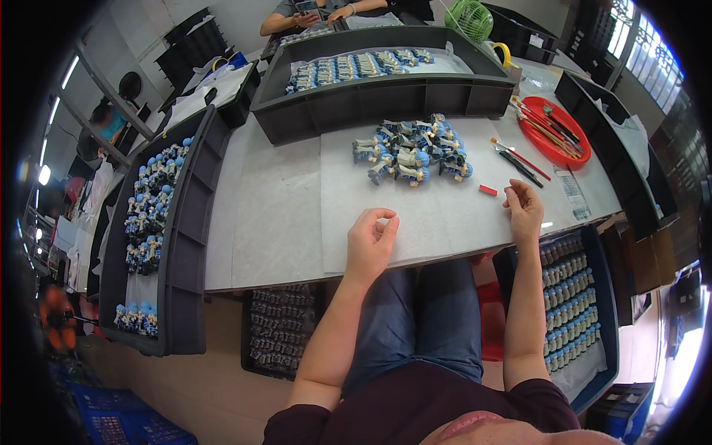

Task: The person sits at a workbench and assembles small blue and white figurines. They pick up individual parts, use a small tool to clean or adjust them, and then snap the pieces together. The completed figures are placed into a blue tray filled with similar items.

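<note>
My left hand (pixel 372 241) rests at the table's near edge, its fingers curled in toward the thumb, with nothing visible in it. To the right, my right hand (pixel 525 213) hovers over the table edge, fingers bent and closed loosely, also with nothing showing. Just left of its fingertips lies a small red block (pixel 487 190), apart from the hand. Beyond both hands, a pile of blue-haired figurines (pixel 415 152) lies on a white sheet (pixel 348 215). A red-handled paintbrush (pixel 526 161) and a black pen-like tool (pixel 521 169) lie right of the pile.
A grey crate (pixel 386 100) of figurines stands behind the pile; another crate (pixel 185 245) flanks the left. A red dish (pixel 582 152) holds brushes, near a right-hand crate (pixel 630 167). Trays of figurines (pixel 610 348) sit below the table. Another person's hands (pixel 341 12) show across the table.
</note>
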A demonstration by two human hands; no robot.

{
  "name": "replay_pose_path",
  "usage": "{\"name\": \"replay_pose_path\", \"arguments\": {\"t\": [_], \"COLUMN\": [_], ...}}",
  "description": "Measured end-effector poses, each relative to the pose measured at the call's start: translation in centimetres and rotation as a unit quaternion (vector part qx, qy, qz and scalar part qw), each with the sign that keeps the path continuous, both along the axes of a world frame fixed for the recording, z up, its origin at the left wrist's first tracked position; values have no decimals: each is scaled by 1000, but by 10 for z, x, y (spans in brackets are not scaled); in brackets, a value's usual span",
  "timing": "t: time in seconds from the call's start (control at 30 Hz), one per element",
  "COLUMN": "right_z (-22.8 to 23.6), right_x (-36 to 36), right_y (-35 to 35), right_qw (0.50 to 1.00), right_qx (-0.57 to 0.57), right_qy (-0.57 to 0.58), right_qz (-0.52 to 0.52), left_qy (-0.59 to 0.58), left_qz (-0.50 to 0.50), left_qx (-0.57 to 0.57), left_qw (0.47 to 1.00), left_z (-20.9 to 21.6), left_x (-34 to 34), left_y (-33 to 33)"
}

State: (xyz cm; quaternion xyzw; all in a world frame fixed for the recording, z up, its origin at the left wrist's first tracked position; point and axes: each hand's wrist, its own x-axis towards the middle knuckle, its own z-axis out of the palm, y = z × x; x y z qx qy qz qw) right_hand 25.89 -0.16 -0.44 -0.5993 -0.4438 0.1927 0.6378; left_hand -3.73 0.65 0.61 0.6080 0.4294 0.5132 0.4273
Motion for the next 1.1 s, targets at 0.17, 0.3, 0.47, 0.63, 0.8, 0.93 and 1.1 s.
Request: {"name": "replay_pose_path", "arguments": {"t": [0.17,0.3,0.47,0.63,0.8,0.93,1.1], "right_z": [3,-1,-1,0,-2,-2,-2], "right_x": [-2,1,2,2,3,4,3], "right_y": [-1,1,2,2,3,2,0], "right_qw": [1000,1000,1000,1000,1000,1000,1000], "right_qx": [-4,-1,-6,-9,-1,-4,0], "right_qy": [0,-9,-14,-11,-9,-13,-15], "right_qz": [1,2,2,5,15,19,19], "left_qy": [1,3,2,10,22,31,47], "left_qz": [1,5,9,16,29,35,42], "left_qx": [-11,-7,-13,-7,6,19,30], "left_qw": [1000,1000,1000,1000,999,999,998], "left_z": [1,0,2,-1,-2,-5,-3], "left_x": [-1,-1,0,1,1,2,4], "left_y": [-1,0,-1,2,2,3,1]}}
